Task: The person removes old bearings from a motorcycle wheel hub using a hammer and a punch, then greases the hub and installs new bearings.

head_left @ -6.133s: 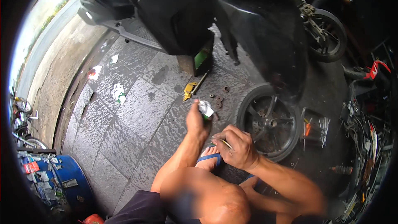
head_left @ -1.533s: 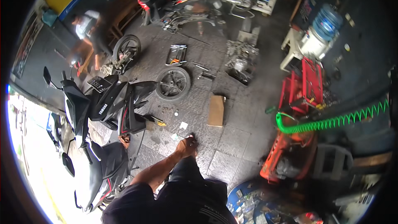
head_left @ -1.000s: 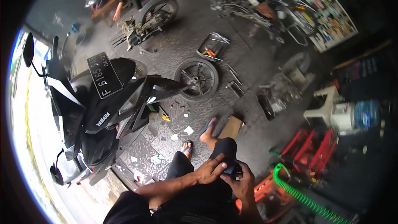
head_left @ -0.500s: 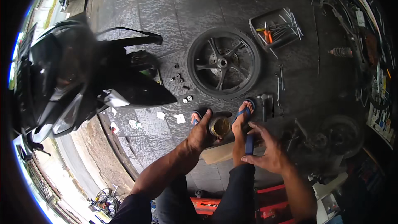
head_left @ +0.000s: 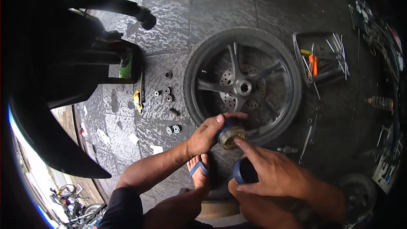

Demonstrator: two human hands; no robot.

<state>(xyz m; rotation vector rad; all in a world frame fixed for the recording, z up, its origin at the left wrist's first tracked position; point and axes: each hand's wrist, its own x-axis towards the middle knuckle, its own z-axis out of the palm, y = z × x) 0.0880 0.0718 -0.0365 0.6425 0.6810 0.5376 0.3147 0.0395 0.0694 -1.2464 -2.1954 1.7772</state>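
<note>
My left hand [head_left: 204, 137] is wrapped round a small jar [head_left: 224, 138], tilted so its open mouth faces me. Yellowish grease [head_left: 238, 135] shows inside. A round blue lid [head_left: 238, 172] is gripped in my right hand [head_left: 277, 173], between the thumb and curled fingers. The right index finger reaches out to the jar's mouth, its tip at the grease. Just beyond the jar, a black spoked motorcycle wheel [head_left: 208, 86] with a brake disc [head_left: 228, 97] lies flat on the floor, its hub facing up.
Several bearings and spacers [head_left: 166, 90] lie left of the wheel. A tray [head_left: 298, 55] of tools, with orange-handled pliers [head_left: 313, 64], stands at its far right. Dark motorcycle bodywork [head_left: 55, 114] fills the left side. Wrenches [head_left: 306, 142] and a shock absorber [head_left: 380, 102] lie to the right.
The view has shifted closer to the wheel. My hands have come together: the right index finger now reaches the jar's mouth, while the lid stays in that hand.
</note>
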